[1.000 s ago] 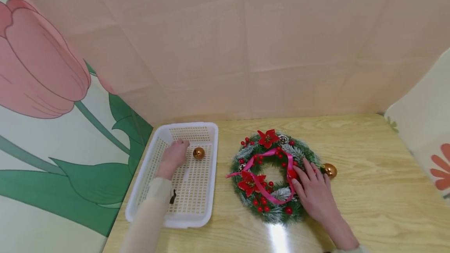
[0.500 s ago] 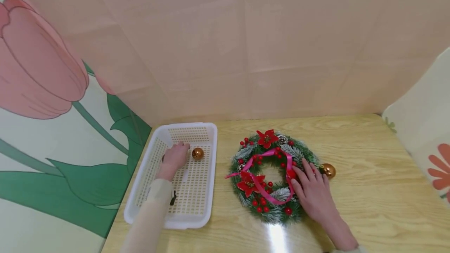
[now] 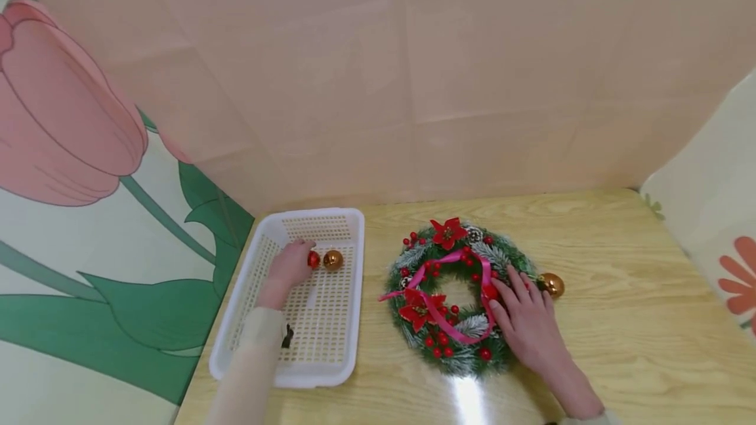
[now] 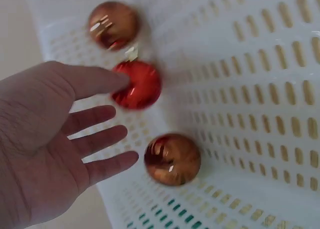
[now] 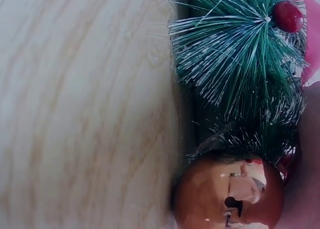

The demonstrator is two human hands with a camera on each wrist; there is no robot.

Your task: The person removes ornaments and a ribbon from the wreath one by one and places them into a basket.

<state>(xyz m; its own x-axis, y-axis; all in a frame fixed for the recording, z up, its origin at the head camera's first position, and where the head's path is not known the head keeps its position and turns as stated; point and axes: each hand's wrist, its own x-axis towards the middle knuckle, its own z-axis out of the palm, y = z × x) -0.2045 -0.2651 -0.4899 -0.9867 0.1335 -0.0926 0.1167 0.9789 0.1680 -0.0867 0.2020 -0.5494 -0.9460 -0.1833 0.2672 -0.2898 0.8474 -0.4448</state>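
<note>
Resting slack, both hands: left (image 3: 287,269) beside glossy red bauble (image 3: 314,259), right (image 3: 527,320) on bristly wreath (image 3: 457,294).

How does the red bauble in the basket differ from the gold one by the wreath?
The red bauble lies in the white basket, at the left hand's fingertips; the gold bauble sits on the table against the wreath, beside the right hand. The red one looks smaller. Both are shiny and round.

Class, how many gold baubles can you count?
3 gold baubles: two in the white basket by the left hand, one right of the wreath. More may be hidden.
</note>
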